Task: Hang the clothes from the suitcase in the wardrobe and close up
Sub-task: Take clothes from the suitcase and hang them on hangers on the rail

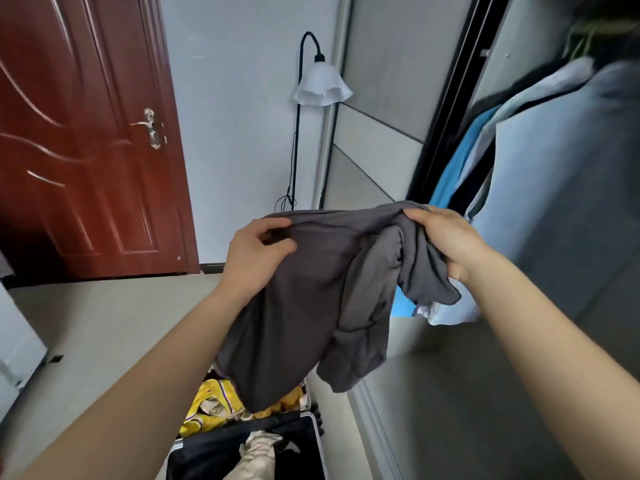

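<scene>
A dark grey garment [304,306] hangs in the air between my two hands. My left hand [258,252] grips its upper left edge. My right hand [446,237] pinches a bunched fold at its upper right. Below it the open suitcase [318,441] lies on the floor, with a yellow garment [211,400], a beige one [259,448] and dark clothes inside. The open wardrobe [450,109] stands at the right, with blue, white and grey clothes [540,188] hanging in it.
A floor lamp [320,84] with a white shade stands against the wall beside the wardrobe. A red-brown door [79,140] is shut at the left. A white piece of furniture [14,344] shows at the far left edge.
</scene>
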